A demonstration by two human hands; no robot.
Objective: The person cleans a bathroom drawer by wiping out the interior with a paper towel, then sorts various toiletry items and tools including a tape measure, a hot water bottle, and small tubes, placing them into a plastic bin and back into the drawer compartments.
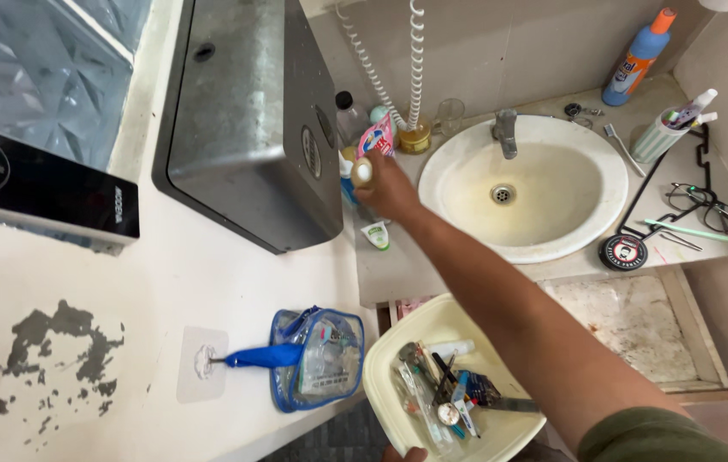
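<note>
The right hand point(388, 186) reaches over the tabletop point(398, 265) left of the sink point(552, 248), fingers closed around a small round-capped bottle point(363, 172) held beside the pink sachet point(377, 137). It should be kept upright, clear of the crowded bottles. The left hand point(405, 454) grips the cream basin point(398, 342) of toiletries by its near rim, barely visible.

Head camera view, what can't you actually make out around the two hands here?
- Right hand: it grips a small round-capped item; the fingers cover its body, so its kind is unclear.
- Left hand: cut off by the bottom edge, only fingertips show at the cream basin; grip cannot be told.
- Small tools in the basin: overlapping and too small to identify.
- Bottles behind the right hand: partly hidden by it.
</note>
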